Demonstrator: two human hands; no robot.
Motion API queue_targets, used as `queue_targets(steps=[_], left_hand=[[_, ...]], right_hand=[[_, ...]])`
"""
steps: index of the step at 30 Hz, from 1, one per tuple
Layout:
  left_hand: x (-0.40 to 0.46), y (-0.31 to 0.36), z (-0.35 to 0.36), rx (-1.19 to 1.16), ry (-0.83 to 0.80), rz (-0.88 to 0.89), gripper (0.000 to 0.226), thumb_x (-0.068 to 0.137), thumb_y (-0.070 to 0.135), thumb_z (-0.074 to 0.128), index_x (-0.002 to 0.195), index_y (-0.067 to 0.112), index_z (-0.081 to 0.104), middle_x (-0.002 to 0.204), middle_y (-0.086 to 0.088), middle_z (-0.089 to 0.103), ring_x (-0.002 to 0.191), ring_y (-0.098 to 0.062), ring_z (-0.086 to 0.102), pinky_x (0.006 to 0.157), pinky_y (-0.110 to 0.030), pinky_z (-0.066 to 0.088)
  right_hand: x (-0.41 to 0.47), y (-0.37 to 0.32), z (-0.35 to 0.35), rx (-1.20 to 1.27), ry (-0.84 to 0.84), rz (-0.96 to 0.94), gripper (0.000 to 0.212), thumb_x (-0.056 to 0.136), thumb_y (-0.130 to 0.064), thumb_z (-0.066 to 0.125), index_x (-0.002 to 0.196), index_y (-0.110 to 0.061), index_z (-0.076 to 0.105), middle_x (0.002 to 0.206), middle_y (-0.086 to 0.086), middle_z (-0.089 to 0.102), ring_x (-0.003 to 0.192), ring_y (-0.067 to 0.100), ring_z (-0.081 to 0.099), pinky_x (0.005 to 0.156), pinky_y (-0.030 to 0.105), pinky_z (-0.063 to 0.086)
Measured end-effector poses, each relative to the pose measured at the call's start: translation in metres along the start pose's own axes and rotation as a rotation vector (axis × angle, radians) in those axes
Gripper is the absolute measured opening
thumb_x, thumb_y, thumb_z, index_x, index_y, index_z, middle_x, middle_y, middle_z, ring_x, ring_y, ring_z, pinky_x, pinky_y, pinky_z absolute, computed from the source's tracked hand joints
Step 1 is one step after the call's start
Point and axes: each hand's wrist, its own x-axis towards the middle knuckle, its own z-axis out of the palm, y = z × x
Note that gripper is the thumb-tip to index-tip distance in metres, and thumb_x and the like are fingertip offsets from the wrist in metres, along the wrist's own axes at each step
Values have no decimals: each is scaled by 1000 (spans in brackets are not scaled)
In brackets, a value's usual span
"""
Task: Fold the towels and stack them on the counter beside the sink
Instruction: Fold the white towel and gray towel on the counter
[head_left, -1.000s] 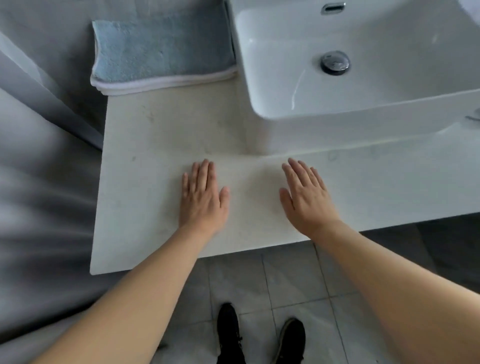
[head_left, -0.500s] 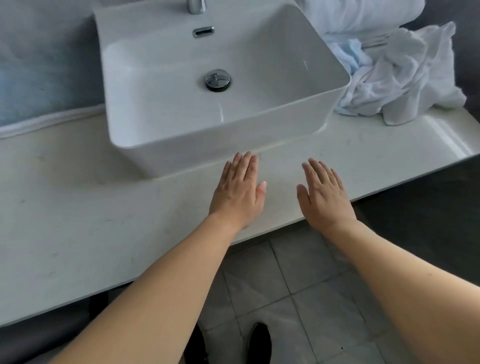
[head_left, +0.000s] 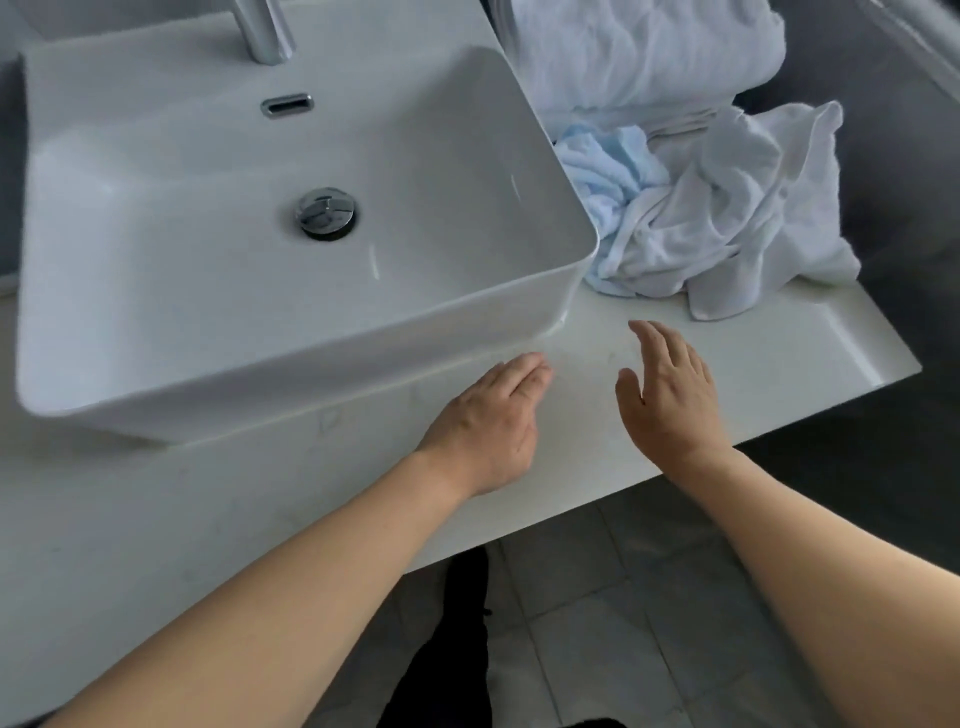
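Sink (head_left: 156, 291) basin holds only drain plug (head_left: 326, 213); towels (head_left: 727, 218) heaped beside.

No readable text, label, brand, number or sign appears anywhere; the white sink (head_left: 291, 249) carries no lettering, nor does its chrome drain (head_left: 326, 213); the crumpled towels (head_left: 722, 218) to the right of the sink show no tag or print.

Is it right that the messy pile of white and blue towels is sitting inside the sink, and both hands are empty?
Not quite. The pile of towels lies on the counter to the right of the sink, not inside it; the basin is empty, as the head view shows. The left hand and right hand are indeed empty.
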Motion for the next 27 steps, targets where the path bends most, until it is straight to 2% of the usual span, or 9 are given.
queue_targets(steps=[3, 8, 12, 15, 18, 20, 22, 25, 27], left_hand=[[47, 24, 13, -48, 11, 29, 57, 91, 3, 51, 148, 2, 42, 156, -14, 37, 143, -28, 38, 116, -26, 20], [138, 60, 17, -151, 105, -44, 56, 87, 3, 48, 143, 3, 48, 152, -13, 41, 137, -31, 43, 113, -43, 38], [206, 74, 14, -85, 196, -186, 54, 87, 6, 53, 141, 8, 48, 153, -11, 37, 136, -33, 39, 110, -44, 37], [236, 72, 24, 99, 151, -321, 50, 88, 22, 57, 138, 16, 51, 153, -6, 36, 134, -32, 38, 106, -46, 36], [244, 74, 27, 97, 307, -336, 30, 85, 19, 56, 112, 12, 66, 131, -7, 59, 114, -33, 56, 92, -46, 47], [240, 84, 25, -47, 494, -295, 28, 83, 21, 49, 101, 5, 63, 108, -10, 67, 97, -29, 62, 83, -42, 50], [232, 96, 19, -285, 556, -358, 30, 83, 31, 40, 92, 7, 54, 83, -9, 65, 77, -22, 57, 68, -37, 46], [230, 102, 19, -376, 470, -536, 19, 85, 32, 38, 91, 15, 41, 71, -4, 54, 71, -33, 53, 62, -43, 45], [237, 99, 20, -384, 300, -618, 22, 92, 28, 44, 111, 19, 45, 82, -2, 58, 82, -33, 59, 72, -42, 48]], right_hand=[[39, 33, -13, 39, 82, 58, 56, 92, -16, 52, 146, -8, 36, 145, 13, 41, 131, 33, 39, 111, 43, 30], [101, 82, -36, 62, 181, 30, 57, 89, -17, 50, 144, -12, 37, 140, 13, 39, 126, 32, 36, 111, 40, 27], [148, 116, -38, 0, 185, -34, 57, 85, -32, 45, 142, -25, 44, 136, 5, 40, 125, 29, 33, 110, 41, 19], [165, 137, -29, 55, 174, -63, 67, 81, -40, 48, 147, -31, 37, 137, 4, 38, 126, 22, 29, 110, 34, 11], [167, 153, -16, 138, 229, -104, 75, 78, -38, 48, 150, -26, 32, 135, 10, 40, 123, 19, 30, 108, 27, 10], [166, 158, -10, 156, 263, -121, 73, 80, -36, 50, 150, -27, 28, 135, 10, 41, 123, 20, 31, 109, 27, 10], [167, 160, -7, 155, 275, -159, 70, 83, -36, 50, 148, -30, 27, 135, 7, 39, 124, 22, 33, 110, 32, 12], [168, 162, -8, 149, 283, -202, 68, 82, -41, 50, 146, -34, 29, 133, -2, 33, 122, 23, 36, 110, 32, 13], [170, 163, -7, 148, 267, -198, 69, 80, -41, 51, 146, -35, 29, 132, -3, 33, 120, 22, 35, 110, 33, 12]])
